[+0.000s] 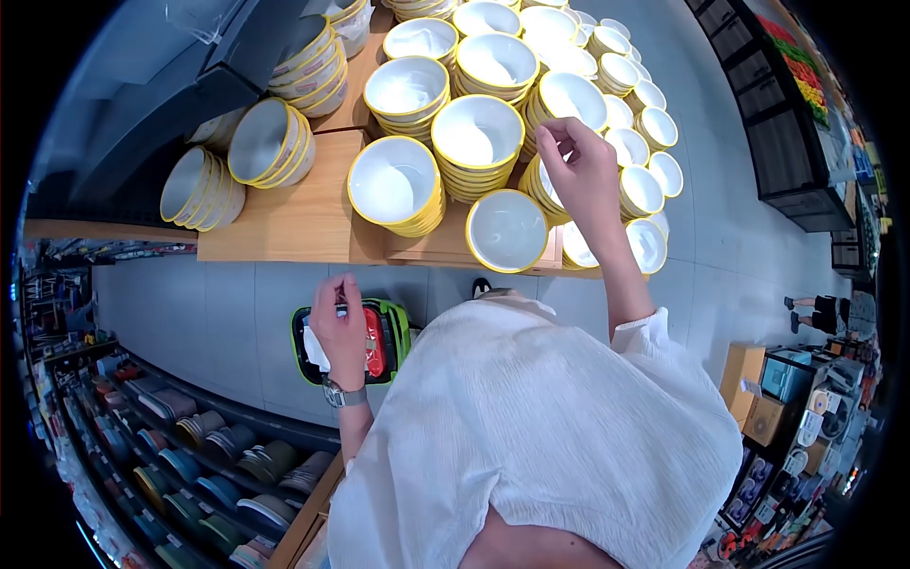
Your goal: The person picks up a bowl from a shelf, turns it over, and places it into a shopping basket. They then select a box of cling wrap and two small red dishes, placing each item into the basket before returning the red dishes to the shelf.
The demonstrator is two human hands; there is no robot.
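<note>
Bowls [395, 190] with white insides and yellow rims stand in nested stacks over the desk [284, 225], crowded rim against rim towards its right side. The right hand [580, 166] is above the front stacks, thumb and fingers curled towards each other; nothing shows in its grasp, though I cannot tell whether the fingertips meet or whether they touch the rim beside them. The left hand [338, 318], a watch [343, 394] on its wrist, is in the air short of the desk, above a green-edged basket [402, 332], with thumb and fingers apart and nothing visible between them. Near the front edge sits one bowl [507, 230] (it looks single, but its underside is hidden), close to the taller stacks. For careful handling here, I would keep the right wrist and forearm high, since the rims below are close enough to snag a sleeve [643, 332]. A nested bowl is best taken by opposite sides of its rim, with both hands, and eased straight up so the ones beneath do not cling or tip.
</note>
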